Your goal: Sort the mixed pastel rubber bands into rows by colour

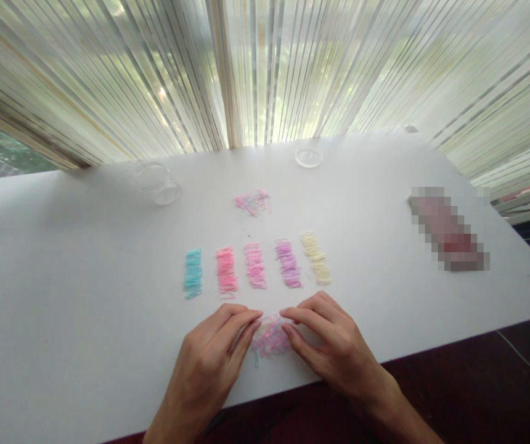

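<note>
My left hand (216, 351) and my right hand (327, 336) rest on the white table (61, 277) near its front edge, fingertips almost meeting over a small mixed heap of pastel paper clips (270, 338). The fingers of both hands lie stretched and pressed against the heap's sides. Beyond the hands stand five sorted rows of clips: blue (193, 273), coral pink (226, 270), pink (255, 265), purple (288, 263) and pale yellow (316, 258). A second mixed heap (252, 201) lies farther back.
A clear round container with its lid (155, 182) sits at the back left, another clear lid (309, 156) at the back centre. A blurred oblong object (450, 229) lies at the right. Vertical blinds hang behind the table.
</note>
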`<state>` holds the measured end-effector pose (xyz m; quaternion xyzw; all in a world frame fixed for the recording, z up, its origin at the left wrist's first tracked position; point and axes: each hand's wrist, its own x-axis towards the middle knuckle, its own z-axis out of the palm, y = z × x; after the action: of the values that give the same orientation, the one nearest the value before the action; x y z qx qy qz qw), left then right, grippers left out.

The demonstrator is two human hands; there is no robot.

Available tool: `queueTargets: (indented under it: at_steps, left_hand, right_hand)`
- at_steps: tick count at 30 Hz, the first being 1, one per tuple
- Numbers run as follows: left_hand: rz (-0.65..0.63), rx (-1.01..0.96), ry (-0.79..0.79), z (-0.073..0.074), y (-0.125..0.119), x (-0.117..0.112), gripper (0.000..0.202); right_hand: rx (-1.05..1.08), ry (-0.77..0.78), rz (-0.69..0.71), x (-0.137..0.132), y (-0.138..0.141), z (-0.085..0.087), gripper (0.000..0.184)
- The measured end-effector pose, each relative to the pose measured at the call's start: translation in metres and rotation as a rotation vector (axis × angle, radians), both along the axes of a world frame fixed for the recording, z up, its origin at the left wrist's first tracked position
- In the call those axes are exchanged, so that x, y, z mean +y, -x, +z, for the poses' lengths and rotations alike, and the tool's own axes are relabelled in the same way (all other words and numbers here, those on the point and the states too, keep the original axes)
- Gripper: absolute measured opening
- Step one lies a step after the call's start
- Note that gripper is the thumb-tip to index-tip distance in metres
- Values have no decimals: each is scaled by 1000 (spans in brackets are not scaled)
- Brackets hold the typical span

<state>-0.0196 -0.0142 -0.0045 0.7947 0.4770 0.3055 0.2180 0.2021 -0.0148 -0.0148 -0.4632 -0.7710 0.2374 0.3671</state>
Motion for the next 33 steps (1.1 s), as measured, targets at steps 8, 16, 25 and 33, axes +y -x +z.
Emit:
queueTargets:
  at_steps: [8, 16, 25, 33]
  left_hand:
    - [-24, -68, -30, 4, -3, -2, 18]
    - [5, -57, -17, 1, -2, -2, 18]
    - [-10, -80, -16, -4, -5, -1, 13]
    - [-10, -50, -40, -4, -5, 0, 14]
  right_hand:
    - [59, -7, 64, 5, 6, 4, 15]
    - [90, -22, 19, 5, 5, 2, 14]
    - [165, -4, -6, 2, 1, -2, 16]
    - [167, 11, -15, 3, -3, -2, 19]
